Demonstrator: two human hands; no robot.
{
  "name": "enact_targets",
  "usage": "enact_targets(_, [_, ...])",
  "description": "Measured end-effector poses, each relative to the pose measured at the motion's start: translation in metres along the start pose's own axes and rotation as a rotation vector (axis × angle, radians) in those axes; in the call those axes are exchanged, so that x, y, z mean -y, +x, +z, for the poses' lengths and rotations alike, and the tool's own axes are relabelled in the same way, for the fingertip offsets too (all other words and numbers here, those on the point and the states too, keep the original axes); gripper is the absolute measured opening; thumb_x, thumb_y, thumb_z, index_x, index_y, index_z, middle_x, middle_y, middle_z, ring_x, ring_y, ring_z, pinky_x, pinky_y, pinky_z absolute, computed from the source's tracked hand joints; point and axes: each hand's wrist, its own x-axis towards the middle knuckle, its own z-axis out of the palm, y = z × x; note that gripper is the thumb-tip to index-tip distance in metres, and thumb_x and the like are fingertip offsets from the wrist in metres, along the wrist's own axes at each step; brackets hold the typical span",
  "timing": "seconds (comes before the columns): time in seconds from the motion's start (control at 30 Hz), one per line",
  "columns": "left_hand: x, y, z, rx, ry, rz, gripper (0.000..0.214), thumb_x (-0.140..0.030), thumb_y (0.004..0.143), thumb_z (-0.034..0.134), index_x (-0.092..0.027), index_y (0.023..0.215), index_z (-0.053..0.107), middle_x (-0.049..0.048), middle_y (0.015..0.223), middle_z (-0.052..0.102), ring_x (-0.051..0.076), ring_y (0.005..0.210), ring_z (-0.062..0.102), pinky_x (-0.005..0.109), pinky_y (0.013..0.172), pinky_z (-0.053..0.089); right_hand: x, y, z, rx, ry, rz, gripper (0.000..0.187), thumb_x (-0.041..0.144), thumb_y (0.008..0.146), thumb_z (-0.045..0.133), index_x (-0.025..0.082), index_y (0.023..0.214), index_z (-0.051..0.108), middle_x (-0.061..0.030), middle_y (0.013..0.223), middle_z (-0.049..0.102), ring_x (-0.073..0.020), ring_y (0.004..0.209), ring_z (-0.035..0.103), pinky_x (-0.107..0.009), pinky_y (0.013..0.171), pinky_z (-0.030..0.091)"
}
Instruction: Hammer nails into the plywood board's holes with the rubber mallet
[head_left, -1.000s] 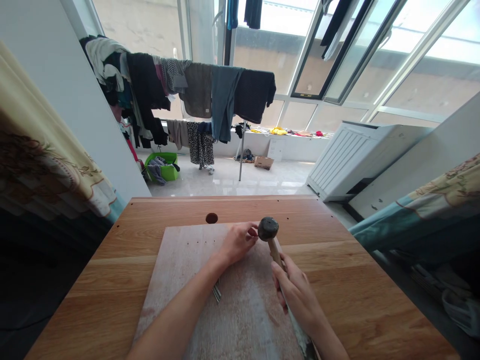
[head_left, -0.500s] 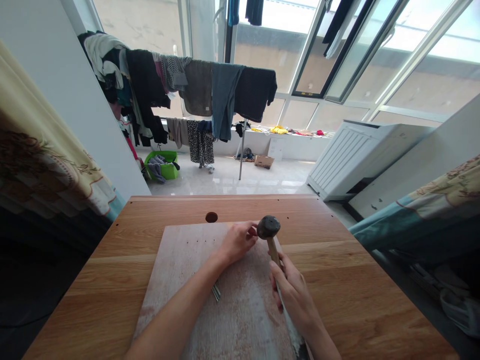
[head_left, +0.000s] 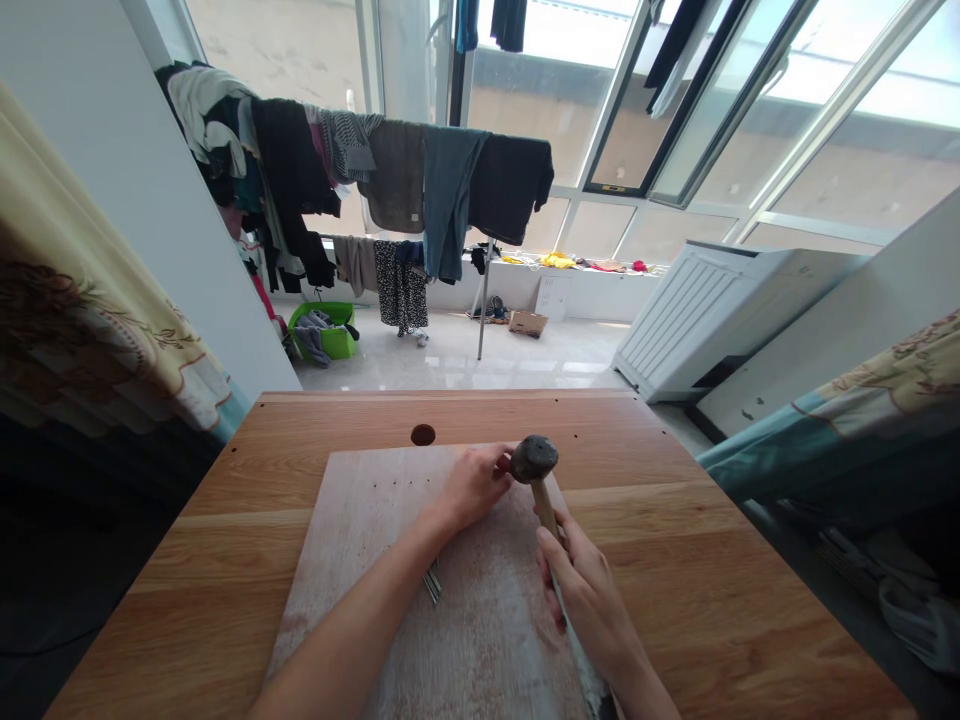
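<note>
My right hand (head_left: 581,575) is wrapped round the wooden handle of a mallet (head_left: 534,459) with a dark, rounded head. That head hangs over the far right part of a worn, pale board (head_left: 480,640), right beside the fingertips of my left hand (head_left: 474,485). The left fingers are pinched together near the board's far edge; whatever they hold is hidden by the fingers and the mallet head. Several thin metal nails (head_left: 433,586) lie on the board, partly behind my left forearm. A row of small dark dots marks the board's far left part.
The board lies on a wooden table (head_left: 712,560) with a round hole (head_left: 423,435) near its far edge. Beyond stand a rack of hanging clothes (head_left: 397,180), a green basket (head_left: 330,335) and a white ridged cabinet-like piece (head_left: 720,300). Curtains hang on both sides.
The mallet head has shifted slightly left and down, closer to my left fingertips. My right hand moved a little with it; the left hand stayed nearly still.
</note>
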Motion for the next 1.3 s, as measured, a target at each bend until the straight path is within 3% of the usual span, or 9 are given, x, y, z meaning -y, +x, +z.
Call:
enact_targets(0.23, [0.006, -0.001, 0.001, 0.013, 0.022, 0.011, 0.034, -0.013, 0.083, 0.069, -0.02, 0.116, 0.068, 0.0033, 0.095, 0.079, 0.018, 0.084, 0.073, 0.027, 0.079, 0.056, -0.006, -0.007, -0.004, -0.007, 0.056, -0.001, 0.044, 0.064, 0.091, 0.052, 0.022, 0.103, 0.05, 0.0122, 0.058, 0.045, -0.0075, 0.035, 0.042, -0.019, 0.033, 0.038])
enact_targets(0.4, [0.004, 0.0, -0.008, 0.01, 0.089, 0.061, 0.05, -0.02, 0.077, 0.078, -0.019, 0.125, 0.062, 0.0105, 0.122, 0.071, 0.025, 0.112, 0.067, 0.038, 0.097, 0.055, -0.022, -0.018, -0.014, -0.045, 0.12, 0.045, 0.053, 0.068, 0.09, 0.056, 0.021, 0.115, 0.051, 0.0121, 0.059, 0.046, -0.0079, 0.035, 0.04, -0.02, 0.031, 0.038])
enact_targets(0.53, [-0.014, -0.004, -0.038, 0.022, 0.161, 0.102, 0.041, -0.002, 0.083, 0.054, -0.021, 0.118, 0.066, 0.0088, 0.119, 0.069, 0.023, 0.109, 0.067, 0.039, 0.099, 0.053, -0.034, -0.024, -0.016, -0.009, 0.099, 0.094, 0.047, 0.068, 0.09, 0.054, 0.022, 0.099, 0.054, 0.0107, 0.062, 0.047, -0.0074, 0.036, 0.04, -0.021, 0.031, 0.04])
enact_targets(0.63, [-0.034, -0.021, -0.068, 0.209, 0.414, 0.255, 0.044, 0.005, 0.082, 0.05, -0.021, 0.112, 0.069, 0.0062, 0.111, 0.073, 0.022, 0.102, 0.069, 0.037, 0.094, 0.054, -0.041, -0.024, -0.015, -0.005, 0.044, 0.117, 0.047, 0.07, 0.087, 0.055, 0.023, 0.089, 0.056, 0.0096, 0.06, 0.046, -0.0088, 0.036, 0.042, -0.022, 0.032, 0.039])
enact_targets(0.73, [-0.048, -0.052, -0.093, 0.394, 0.63, 0.447, 0.039, 0.004, 0.088, 0.052, -0.02, 0.115, 0.067, 0.0071, 0.114, 0.074, 0.022, 0.105, 0.069, 0.035, 0.093, 0.053, -0.047, -0.023, -0.014, -0.034, 0.006, 0.118, 0.05, 0.068, 0.087, 0.054, 0.022, 0.105, 0.061, 0.0096, 0.058, 0.047, -0.0115, 0.038, 0.046, -0.024, 0.037, 0.042])
enact_targets(0.83, [-0.052, -0.086, -0.107, 0.444, 0.766, 0.572, 0.027, -0.002, 0.094, 0.056, -0.017, 0.115, 0.065, 0.009, 0.118, 0.074, 0.023, 0.11, 0.069, 0.033, 0.092, 0.054, -0.051, -0.022, -0.015, -0.035, -0.005, 0.119, 0.058, 0.07, 0.087, 0.052, 0.019, 0.114, 0.062, 0.0094, 0.056, 0.047, -0.0134, 0.038, 0.045, -0.026, 0.037, 0.042])
enact_targets(1.0, [-0.044, -0.117, -0.11, 0.357, 0.938, 0.707, 0.023, -0.003, 0.098, 0.052, -0.012, 0.114, 0.065, 0.0102, 0.117, 0.075, 0.025, 0.11, 0.069, 0.035, 0.091, 0.054, -0.053, -0.023, -0.015, -0.046, -0.023, 0.105, 0.06, 0.07, 0.087, 0.051, 0.018, 0.117, 0.059, 0.0097, 0.055, 0.047, -0.0141, 0.037, 0.046, -0.026, 0.038, 0.043])
enact_targets(1.13, [-0.036, -0.12, -0.105, 0.32, 0.965, 0.736, 0.022, -0.002, 0.099, 0.049, -0.015, 0.108, 0.065, 0.0089, 0.102, 0.075, 0.021, 0.095, 0.069, 0.033, 0.082, 0.053, -0.052, -0.023, -0.014, -0.032, -0.025, 0.113, 0.053, 0.07, 0.088, 0.049, 0.02, 0.103, 0.058, 0.0096, 0.057, 0.047, -0.0116, 0.036, 0.042, -0.025, 0.035, 0.041])
enact_targets(1.3, [-0.036, -0.116, -0.102, 0.345, 1.005, 0.73, 0.017, -0.004, 0.098, 0.051, -0.015, 0.097, 0.064, 0.0036, 0.08, 0.067, 0.019, 0.071, 0.061, 0.031, 0.066, 0.047, -0.048, -0.023, -0.014, -0.037, -0.032, 0.114, 0.063, 0.07, 0.087, 0.049, 0.017, 0.121, 0.055, 0.0111, 0.054, 0.046, -0.0134, 0.036, 0.044, -0.026, 0.035, 0.04])
